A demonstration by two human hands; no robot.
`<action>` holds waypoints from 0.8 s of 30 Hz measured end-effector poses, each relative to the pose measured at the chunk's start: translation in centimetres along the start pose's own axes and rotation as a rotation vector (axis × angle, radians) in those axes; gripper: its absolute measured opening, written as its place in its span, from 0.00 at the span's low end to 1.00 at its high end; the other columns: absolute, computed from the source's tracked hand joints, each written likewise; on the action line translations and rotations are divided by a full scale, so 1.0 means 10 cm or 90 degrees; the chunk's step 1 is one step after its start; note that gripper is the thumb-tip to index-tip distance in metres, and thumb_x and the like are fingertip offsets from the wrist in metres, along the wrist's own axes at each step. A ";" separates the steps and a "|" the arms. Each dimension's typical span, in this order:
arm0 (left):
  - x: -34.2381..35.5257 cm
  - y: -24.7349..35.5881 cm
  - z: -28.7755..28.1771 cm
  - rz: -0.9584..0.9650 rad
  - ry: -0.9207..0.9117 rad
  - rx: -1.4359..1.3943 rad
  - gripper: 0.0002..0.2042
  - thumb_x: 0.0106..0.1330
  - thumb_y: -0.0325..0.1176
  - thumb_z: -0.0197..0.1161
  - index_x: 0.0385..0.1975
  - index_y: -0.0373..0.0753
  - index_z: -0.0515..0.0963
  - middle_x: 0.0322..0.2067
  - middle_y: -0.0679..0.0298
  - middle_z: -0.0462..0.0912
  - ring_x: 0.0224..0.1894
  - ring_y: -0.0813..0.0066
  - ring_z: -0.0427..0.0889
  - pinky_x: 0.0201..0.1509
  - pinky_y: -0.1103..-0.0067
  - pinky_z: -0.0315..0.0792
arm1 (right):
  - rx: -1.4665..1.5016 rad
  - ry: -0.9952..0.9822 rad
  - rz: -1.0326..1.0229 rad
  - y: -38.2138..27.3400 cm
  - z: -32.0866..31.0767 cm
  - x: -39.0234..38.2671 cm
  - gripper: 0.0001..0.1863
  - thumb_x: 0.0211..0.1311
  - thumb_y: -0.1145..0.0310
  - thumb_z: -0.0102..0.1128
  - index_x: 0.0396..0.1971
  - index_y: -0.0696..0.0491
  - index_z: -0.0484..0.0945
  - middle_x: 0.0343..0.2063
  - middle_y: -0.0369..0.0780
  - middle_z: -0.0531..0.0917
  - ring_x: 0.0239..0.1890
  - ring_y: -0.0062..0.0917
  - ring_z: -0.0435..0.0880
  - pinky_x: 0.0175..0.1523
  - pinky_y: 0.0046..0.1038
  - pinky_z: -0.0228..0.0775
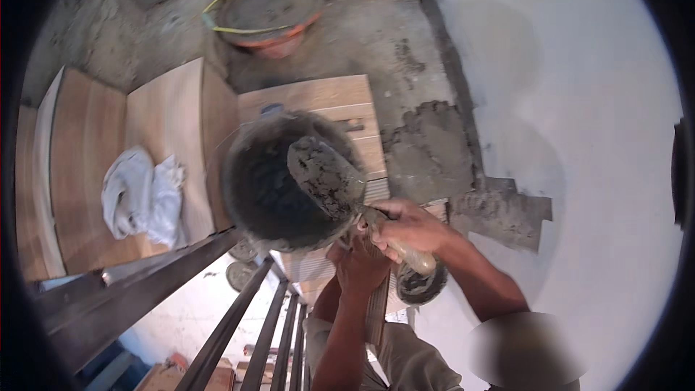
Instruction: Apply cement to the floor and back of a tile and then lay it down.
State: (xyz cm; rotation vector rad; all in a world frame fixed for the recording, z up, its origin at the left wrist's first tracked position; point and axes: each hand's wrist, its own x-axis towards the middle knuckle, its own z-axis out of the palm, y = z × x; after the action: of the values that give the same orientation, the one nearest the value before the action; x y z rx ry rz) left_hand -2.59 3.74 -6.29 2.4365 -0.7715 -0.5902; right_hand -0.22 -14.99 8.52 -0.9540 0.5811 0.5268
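Observation:
My right hand (409,228) is closed around the pale, mortar-smeared handle of a trowel (326,177). A thick layer of grey mortar covers its blade, which is over the right part of a dark bucket (239,199). The bucket's inside is shadowed, with wet grey material faintly visible. Just below the trowel, my left hand (360,266) is closed around the upper part of a narrow wood-look tile strip (376,311) that stands up toward me. Its fingertips are partly hidden by the right hand. A small round container (420,288) with mortar is below the trowel handle.
Dark metal railing bars (224,326) rise at lower left. Wood-look tiled steps (166,101) with a white cloth (141,195) are left. An orange tub (279,42) of mortar with a yellow handle stands behind. Wet mortar (427,145) lies by the white wall (594,174).

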 end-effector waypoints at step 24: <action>0.47 1.08 0.01 -0.184 -0.406 0.030 0.50 0.55 0.67 0.66 0.67 0.28 0.65 0.56 0.35 0.80 0.60 0.38 0.80 0.67 0.57 0.71 | -0.680 0.645 0.043 0.95 -2.14 0.23 0.24 0.77 0.49 0.46 0.47 0.59 0.71 0.42 0.59 0.84 0.46 0.58 0.84 0.53 0.56 0.74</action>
State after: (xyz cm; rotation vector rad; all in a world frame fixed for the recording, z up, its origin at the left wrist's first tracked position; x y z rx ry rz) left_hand -3.47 -6.80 -1.21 2.4282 -0.6647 -1.5205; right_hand -9.45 -28.61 -8.36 -2.2678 1.2834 0.3639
